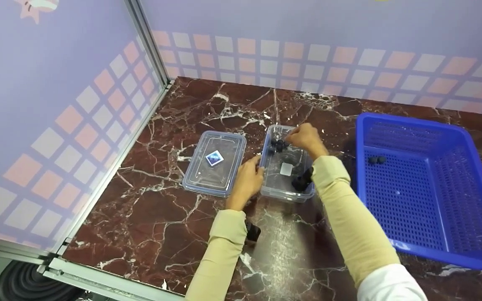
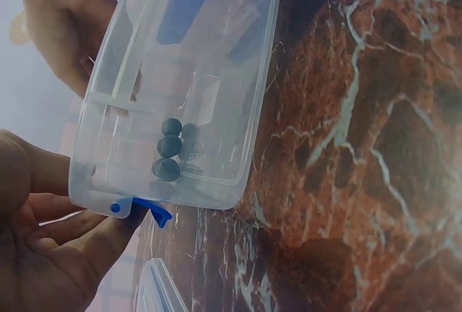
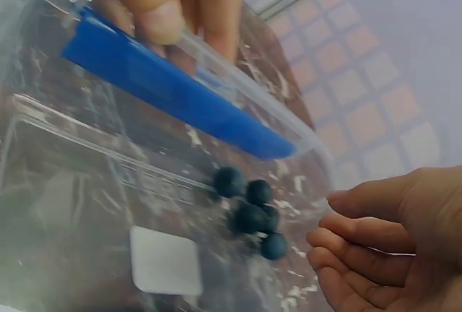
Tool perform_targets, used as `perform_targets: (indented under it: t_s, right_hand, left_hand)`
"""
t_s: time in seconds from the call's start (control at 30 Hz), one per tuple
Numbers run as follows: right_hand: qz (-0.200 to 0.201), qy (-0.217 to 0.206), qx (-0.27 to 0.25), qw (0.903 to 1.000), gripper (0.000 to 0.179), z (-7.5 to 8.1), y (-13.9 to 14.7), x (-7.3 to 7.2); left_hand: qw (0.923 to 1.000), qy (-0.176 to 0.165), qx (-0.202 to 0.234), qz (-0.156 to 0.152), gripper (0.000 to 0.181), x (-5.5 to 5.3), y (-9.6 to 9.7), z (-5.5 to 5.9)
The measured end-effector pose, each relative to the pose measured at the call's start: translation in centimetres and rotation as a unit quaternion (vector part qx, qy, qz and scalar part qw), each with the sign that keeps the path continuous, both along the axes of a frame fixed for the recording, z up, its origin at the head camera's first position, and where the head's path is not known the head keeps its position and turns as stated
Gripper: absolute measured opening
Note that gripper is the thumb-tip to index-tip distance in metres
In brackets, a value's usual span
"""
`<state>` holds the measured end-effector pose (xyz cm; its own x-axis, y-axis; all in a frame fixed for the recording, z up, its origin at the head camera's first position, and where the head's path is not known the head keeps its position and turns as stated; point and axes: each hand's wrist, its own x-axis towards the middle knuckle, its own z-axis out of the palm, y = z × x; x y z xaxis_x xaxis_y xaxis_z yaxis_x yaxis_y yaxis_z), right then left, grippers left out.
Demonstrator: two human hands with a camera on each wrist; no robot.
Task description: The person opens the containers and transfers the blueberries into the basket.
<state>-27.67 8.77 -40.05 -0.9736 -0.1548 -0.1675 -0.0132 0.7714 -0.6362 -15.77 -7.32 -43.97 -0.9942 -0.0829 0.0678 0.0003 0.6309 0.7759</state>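
Observation:
A clear plastic container stands uncovered on the dark red marbled table, with several small dark blue-green balls grouped at its far end. My left hand grips its left side; in the right wrist view the thumb lies over the rim beside a blue clip. My right hand is over the far right part of the container. Its fingers are loosely bent close to the balls, and the right wrist view shows nothing between them. A white square label sits on the container's floor.
Left of the container lies a clear rectangular plastic lid with a blue diamond-shaped sticker. To the right stands a large blue perforated basket holding two dark balls. Patterned panels border the table at the back and left.

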Motion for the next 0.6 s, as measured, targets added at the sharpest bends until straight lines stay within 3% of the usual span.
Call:
perform_targets:
  t_s: [0.3, 0.6]
  right_hand:
    - [0.040, -0.066, -0.040, 0.9962, 0.022, -2.0, -1.8, 0.2]
    - [0.049, -0.074, -0.060, 0.9942, 0.017, -2.9, -3.0, 0.4]
  left_hand:
    - [1.0000, 0.002, -0.003, 0.006, 0.037, 0.0, 0.0, 0.2]
    - [1.0000, 0.010, -0.002, 0.000, 0.036, 0.0, -0.1, 0.0]
